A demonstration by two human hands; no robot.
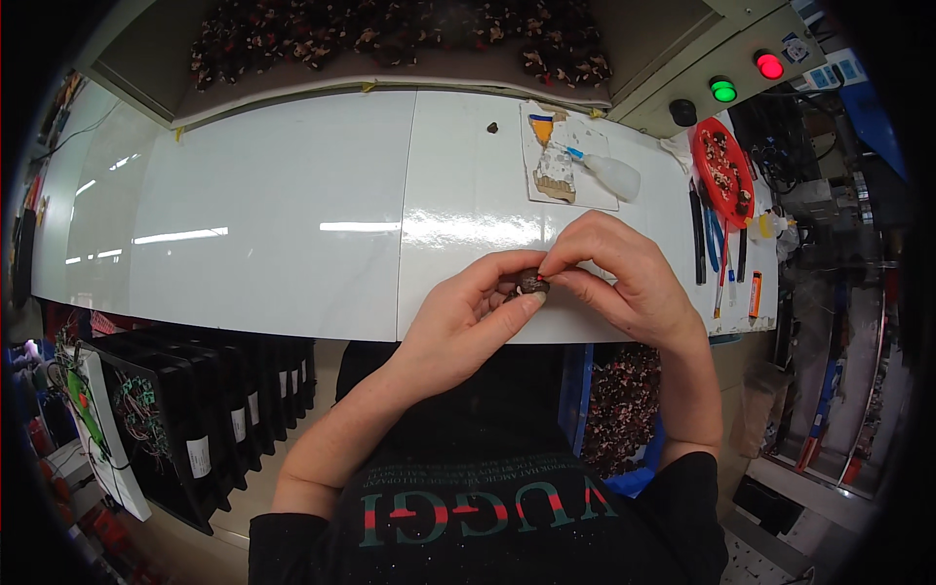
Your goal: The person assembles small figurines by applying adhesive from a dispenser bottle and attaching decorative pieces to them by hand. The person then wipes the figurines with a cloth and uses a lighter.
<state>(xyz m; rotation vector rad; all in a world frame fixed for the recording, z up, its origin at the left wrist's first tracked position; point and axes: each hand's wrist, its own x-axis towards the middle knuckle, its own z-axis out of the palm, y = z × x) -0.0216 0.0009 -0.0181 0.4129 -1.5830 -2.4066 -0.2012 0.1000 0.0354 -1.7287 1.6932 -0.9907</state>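
Observation:
Above the front edge of the white table, my left hand holds a small, rounded dark brown piece with cream and red spots, between thumb and fingers. My right hand meets it from the other side, thumb and forefinger pinched at a red spot on the piece. Whether those fingertips grip a separate tiny part is hidden. A similar small dark piece lies alone farther back on the table.
Behind the hands, a white squeeze bottle with a blue tip lies on a stained board. To the right are a red tray of pieces, hand tools and an orange lighter. A blue bin and black racks stand below the table.

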